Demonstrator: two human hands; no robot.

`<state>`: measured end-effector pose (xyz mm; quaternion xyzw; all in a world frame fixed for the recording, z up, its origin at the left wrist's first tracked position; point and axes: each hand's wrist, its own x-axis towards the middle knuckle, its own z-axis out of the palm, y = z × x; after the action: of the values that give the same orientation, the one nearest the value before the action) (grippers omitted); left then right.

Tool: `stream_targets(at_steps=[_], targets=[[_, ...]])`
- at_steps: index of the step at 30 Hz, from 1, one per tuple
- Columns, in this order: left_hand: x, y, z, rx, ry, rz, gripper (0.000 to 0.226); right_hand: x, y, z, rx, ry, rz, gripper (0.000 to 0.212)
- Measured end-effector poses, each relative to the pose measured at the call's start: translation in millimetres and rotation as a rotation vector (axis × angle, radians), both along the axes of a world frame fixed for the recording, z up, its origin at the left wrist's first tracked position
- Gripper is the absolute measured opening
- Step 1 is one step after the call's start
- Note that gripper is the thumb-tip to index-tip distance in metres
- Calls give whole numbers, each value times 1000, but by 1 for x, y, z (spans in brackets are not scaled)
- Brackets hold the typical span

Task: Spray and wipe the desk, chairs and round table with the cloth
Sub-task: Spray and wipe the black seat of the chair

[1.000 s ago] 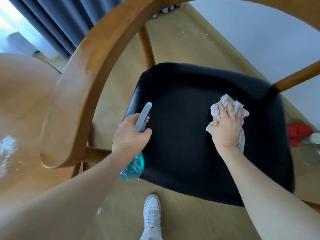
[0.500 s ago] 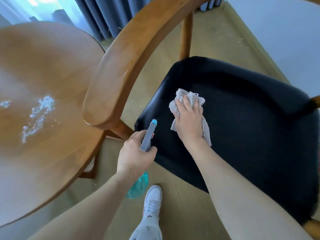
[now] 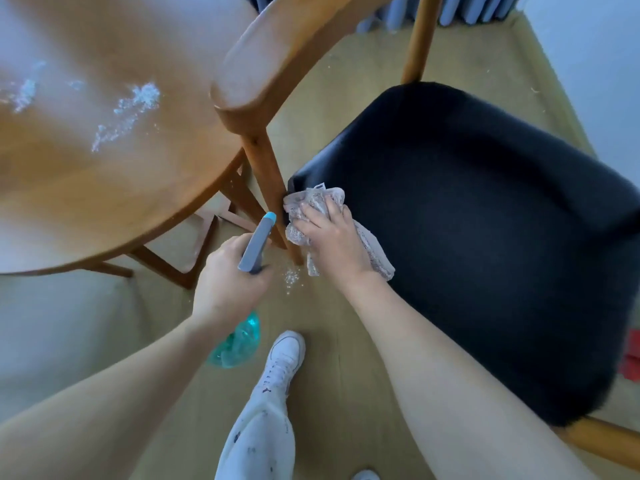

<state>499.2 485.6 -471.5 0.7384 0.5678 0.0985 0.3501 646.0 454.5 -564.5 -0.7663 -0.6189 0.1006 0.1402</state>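
At centre frame the right hand (image 3: 334, 237) presses the soft, limp cloth (image 3: 313, 199) under spread fingers on the black chair seat (image 3: 485, 237) corner. Lower left, the left hand (image 3: 228, 278) grips the light, probably slippery spray bottle (image 3: 258, 245) by its neck, the best hold.

Both forearms are bare and sleeveless, above pale, dark-speckled loose trousers (image 3: 258, 441) and a white lace-up low-top sneaker (image 3: 284, 358).
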Motion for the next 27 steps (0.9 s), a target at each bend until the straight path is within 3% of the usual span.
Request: stream_targets(at_steps=[4, 8, 11, 18, 23, 27], targets=[[-9, -32, 9, -1, -23, 14, 22, -15, -61, 3, -121, -174, 175, 56], [-9, -63, 18, -30, -22, -13, 14, -14, -118, 9, -311, -193, 215, 58], [-4, -82, 23, -59, -13, -64, 17, -15, -154, 11, -207, -124, 158, 65], [21, -97, 28, -114, -54, -144, 14, 15, -202, 25, 76, -69, -260, 71], [38, -85, 20, -140, -78, -213, 26, 53, -244, 9, 90, 35, -872, 40], [35, -78, 6, -157, -63, -228, 25, 49, -237, -7, 72, 15, -1023, 38]])
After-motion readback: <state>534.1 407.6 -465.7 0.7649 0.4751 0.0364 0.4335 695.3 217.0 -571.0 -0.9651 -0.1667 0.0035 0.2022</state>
